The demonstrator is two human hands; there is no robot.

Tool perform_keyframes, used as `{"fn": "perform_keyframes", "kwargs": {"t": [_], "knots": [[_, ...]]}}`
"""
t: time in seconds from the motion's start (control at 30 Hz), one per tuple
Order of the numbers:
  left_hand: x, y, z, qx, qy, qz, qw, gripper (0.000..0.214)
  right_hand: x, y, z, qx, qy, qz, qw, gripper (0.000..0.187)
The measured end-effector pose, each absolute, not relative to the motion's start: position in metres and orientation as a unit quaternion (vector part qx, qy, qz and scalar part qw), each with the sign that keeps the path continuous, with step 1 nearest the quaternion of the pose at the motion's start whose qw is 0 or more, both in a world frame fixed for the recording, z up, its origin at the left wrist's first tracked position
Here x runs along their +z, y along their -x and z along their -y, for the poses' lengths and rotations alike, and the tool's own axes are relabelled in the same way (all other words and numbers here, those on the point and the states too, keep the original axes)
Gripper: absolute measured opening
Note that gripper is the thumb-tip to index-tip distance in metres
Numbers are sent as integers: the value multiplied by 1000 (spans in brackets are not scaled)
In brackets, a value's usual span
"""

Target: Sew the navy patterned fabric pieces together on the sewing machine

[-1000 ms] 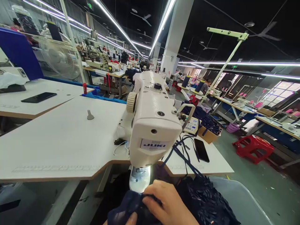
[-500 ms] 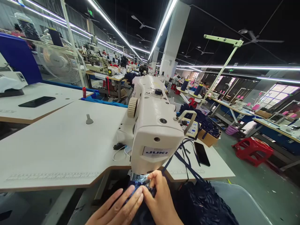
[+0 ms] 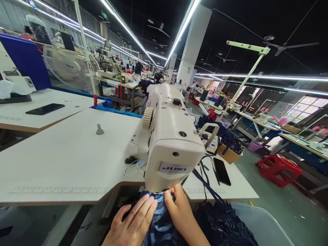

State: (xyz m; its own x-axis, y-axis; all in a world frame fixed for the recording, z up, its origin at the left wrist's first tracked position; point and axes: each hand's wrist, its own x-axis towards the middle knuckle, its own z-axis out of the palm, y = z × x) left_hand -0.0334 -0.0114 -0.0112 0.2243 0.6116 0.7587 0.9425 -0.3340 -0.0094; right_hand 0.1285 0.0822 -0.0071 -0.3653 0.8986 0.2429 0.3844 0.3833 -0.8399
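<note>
A navy fabric piece with a glossy blue pattern [image 3: 161,222] lies under the head of a white JUKI sewing machine [image 3: 176,150]. My left hand [image 3: 133,218] rests flat on the fabric's left side, fingers stretched toward the machine. On the right edge, my right hand [image 3: 179,208] pinches the fabric close under the machine head, thumb in front. The machine head hides the needle, the presser foot and some of my right fingertips.
On the white table are a grey peg [image 3: 99,130] at left and a black phone [image 3: 221,171] at right. Navy straps [image 3: 207,182] run down to a dark fabric heap [image 3: 225,222] by a clear bin [image 3: 261,218]. A red stool [image 3: 279,169] stands on the floor.
My hands have moved apart, and more of the patterned fabric shows between them. My right hand has shifted slightly toward the machine. The whole view has shifted a little.
</note>
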Motion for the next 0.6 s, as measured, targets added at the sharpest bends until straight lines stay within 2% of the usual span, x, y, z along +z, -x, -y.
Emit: {"fn": "perform_keyframes", "kwargs": {"t": [0.33,0.6], "knots": [[-16,28,8,-372,726,532,228,40,-11,-127,-86,353,410,751,379,10],[-16,34,10,-291,749,522,286,47,-13,-128,-87,355,406,753,376,11]]}}
